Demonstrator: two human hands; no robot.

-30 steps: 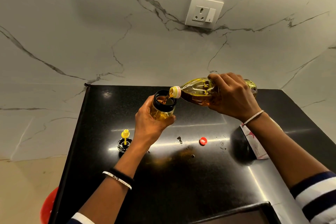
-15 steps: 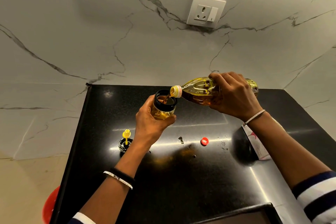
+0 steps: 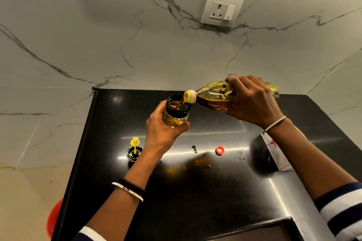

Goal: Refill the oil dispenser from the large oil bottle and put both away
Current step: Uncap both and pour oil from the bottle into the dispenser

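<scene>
Above the bench (image 3: 195, 201), the left hand (image 3: 162, 133) grips the open oil dispenser (image 3: 176, 117) while the right hand (image 3: 256, 103), fingers (image 3: 242, 81) curled round the tilted large oil bottle (image 3: 213, 97), pours — best a thin stream, neck over the rim — levelling off before it brims.

Right hand (image 3: 252, 101) covers the midsection of the large oil bottle (image 3: 213, 95). Left hand (image 3: 161, 132) hides the base of the oil dispenser (image 3: 175, 121). The countertop (image 3: 195, 201) and the frame edge cut off a red object (image 3: 54, 218), possibly a stool.
</scene>
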